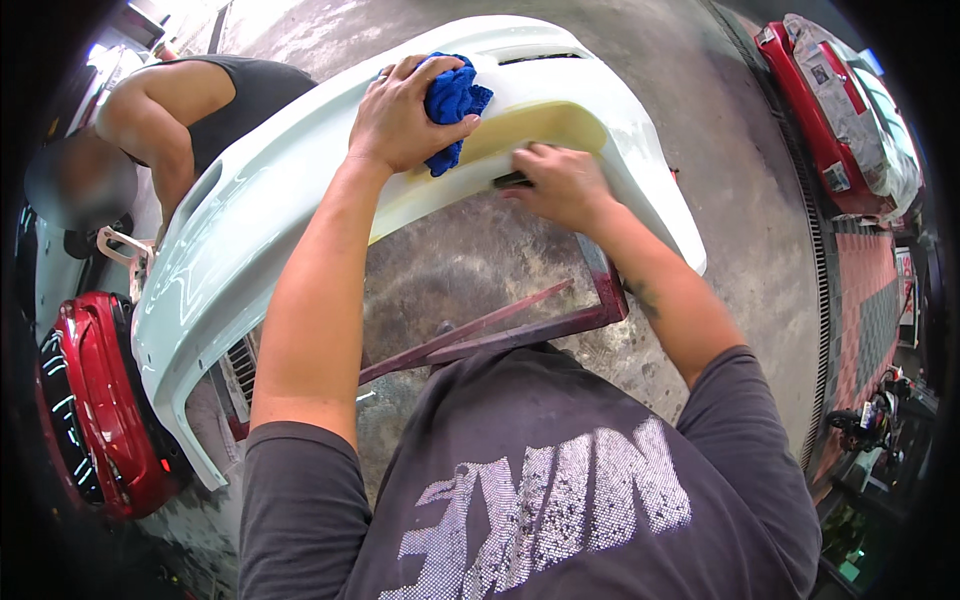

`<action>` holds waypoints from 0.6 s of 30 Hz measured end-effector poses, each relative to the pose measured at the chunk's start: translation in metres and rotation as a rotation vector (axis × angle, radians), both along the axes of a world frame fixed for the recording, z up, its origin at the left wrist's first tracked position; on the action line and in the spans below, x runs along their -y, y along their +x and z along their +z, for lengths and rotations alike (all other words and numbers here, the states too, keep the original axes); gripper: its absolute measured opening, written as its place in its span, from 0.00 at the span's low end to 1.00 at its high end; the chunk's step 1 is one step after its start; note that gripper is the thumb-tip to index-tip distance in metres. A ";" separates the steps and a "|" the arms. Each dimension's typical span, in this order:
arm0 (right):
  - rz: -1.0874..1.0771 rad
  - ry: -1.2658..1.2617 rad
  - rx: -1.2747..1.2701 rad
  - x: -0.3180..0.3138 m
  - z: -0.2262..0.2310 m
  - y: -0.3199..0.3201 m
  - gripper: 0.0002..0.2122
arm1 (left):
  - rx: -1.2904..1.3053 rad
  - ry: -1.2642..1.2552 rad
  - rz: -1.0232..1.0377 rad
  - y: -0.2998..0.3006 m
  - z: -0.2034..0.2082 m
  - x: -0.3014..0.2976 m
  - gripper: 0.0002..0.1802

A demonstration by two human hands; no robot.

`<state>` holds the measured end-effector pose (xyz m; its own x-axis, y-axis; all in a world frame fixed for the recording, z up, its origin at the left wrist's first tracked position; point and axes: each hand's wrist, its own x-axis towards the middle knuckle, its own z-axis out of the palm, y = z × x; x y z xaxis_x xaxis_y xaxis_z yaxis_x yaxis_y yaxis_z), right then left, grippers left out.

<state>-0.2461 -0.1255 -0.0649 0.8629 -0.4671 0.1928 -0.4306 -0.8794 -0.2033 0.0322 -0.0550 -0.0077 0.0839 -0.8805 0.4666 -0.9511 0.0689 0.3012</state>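
A white car bumper (265, 190) curves across the view in front of me, with a yellowish patch (555, 125) on its upper right part. My left hand (395, 115) is closed round a crumpled blue cloth (458, 105) and rests on the bumper beside this patch. Just below the patch, at the bumper's inner edge, my right hand (562, 185) has its fingers bent over a small dark object (513, 180). That object is mostly hidden under the fingers and slightly blurred, so its kind does not show.
Under the bumper stands a dark red metal frame (540, 325). At the left another person (215, 100) bends beside the bumper, near a red car (110, 400). A red car part partly masked with paper (840, 110) lies far right, past a floor drain grating (815, 300).
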 end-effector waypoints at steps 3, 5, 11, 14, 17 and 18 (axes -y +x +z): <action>-0.033 0.027 0.048 0.003 -0.002 -0.009 0.20 | -0.008 0.005 0.009 -0.006 0.000 0.002 0.43; -0.025 -0.015 0.075 -0.012 -0.004 0.017 0.21 | 0.001 0.016 0.016 -0.007 0.002 0.002 0.43; -0.065 0.063 0.047 0.005 -0.003 -0.010 0.23 | 0.035 -0.032 0.001 0.000 -0.004 0.001 0.43; -0.076 0.105 0.007 0.003 0.002 0.006 0.24 | 0.025 -0.014 -0.004 -0.005 0.000 0.006 0.43; -0.020 0.099 0.005 -0.006 0.007 0.033 0.26 | 0.019 0.022 0.009 -0.005 0.004 -0.001 0.43; -0.029 0.111 -0.003 -0.001 0.009 0.027 0.27 | 0.005 0.017 0.005 -0.004 0.004 -0.002 0.42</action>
